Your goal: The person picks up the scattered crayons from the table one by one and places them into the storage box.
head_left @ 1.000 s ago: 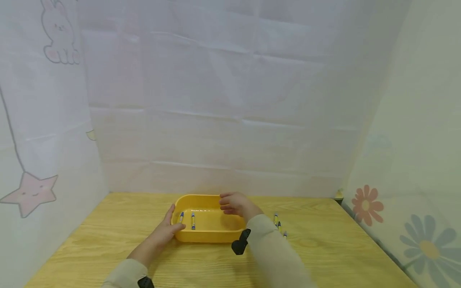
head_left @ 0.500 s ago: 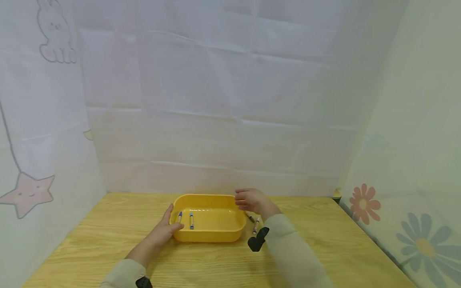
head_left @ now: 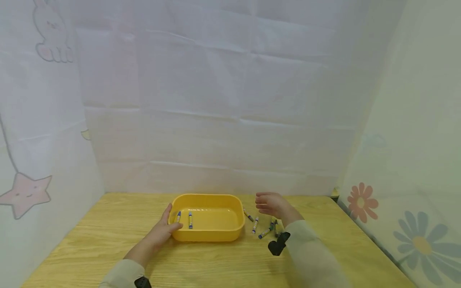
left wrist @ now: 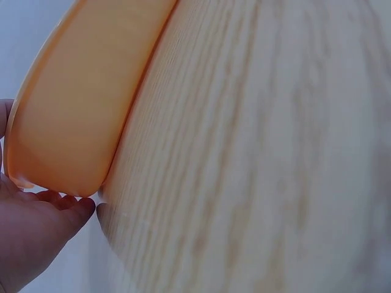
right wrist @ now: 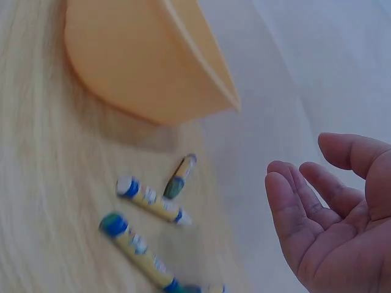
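A yellow plastic basin stands on the table in the head view. My left hand grips its left end, thumb over the rim; in the left wrist view the fingers meet the basin's outer wall. Inside, near that end, lie two crayons with yellow wrappers. Right of the basin, my right hand hovers with relaxed fingers, holding nothing. Several loose crayons lie beneath and beside it, including a white crayon and a green-ended crayon; the forearm may hide others.
The wood-grain table carries everything. A pale sheet hangs behind it, with printed sheets on both sides. Each wrist bears a small black camera, as on the right wrist camera.
My right hand has moved rightward from over the basin to above the loose crayons, uncovering several beside the basin. The left hand keeps its hold on the basin.
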### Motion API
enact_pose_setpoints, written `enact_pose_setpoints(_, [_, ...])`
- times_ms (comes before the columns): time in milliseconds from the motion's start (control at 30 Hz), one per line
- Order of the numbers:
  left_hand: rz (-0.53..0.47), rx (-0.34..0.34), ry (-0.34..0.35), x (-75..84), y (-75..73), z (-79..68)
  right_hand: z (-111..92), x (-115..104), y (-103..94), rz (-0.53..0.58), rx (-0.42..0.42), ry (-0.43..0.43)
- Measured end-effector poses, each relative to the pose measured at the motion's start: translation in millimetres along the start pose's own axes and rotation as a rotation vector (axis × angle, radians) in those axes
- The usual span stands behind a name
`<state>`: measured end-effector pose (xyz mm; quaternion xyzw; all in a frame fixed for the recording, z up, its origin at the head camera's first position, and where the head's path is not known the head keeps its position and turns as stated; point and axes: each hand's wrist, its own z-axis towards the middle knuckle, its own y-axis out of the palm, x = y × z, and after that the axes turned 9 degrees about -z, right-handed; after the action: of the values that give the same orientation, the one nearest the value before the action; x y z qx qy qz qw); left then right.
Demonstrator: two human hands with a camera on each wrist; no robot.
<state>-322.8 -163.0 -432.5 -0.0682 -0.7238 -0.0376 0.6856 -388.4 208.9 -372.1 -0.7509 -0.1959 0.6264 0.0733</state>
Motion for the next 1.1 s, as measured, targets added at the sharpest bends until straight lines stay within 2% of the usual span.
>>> enact_pose_setpoints(333, [-0.01,-0.007,-0.007,-0.7,0.2,-0.1,-8.7,41.5,-28.1,0.029,0.053,0.053])
enact_pose_setpoints(567, [-0.012,-0.009,-0.004,-1.1,0.6,0.9,-21.1,61.0,-44.7,-0.002,0.068,0.077])
enact_pose_setpoints(767, [-0.005,0.0,-0.007,-0.2,-0.9,1.9,-29.3,75.8,-51.3,0.006,0.086,0.114])
enact_pose_setpoints(933, [0.015,0.0,-0.013,-1.4,0.5,0.1,-33.6,84.7,-50.3,-0.053,0.08,0.165])
enact_pose_setpoints(1100, [-0.003,0.006,-0.017,-3.0,2.4,-1.6,-36.7,87.9,-43.2,-0.205,0.117,0.185])
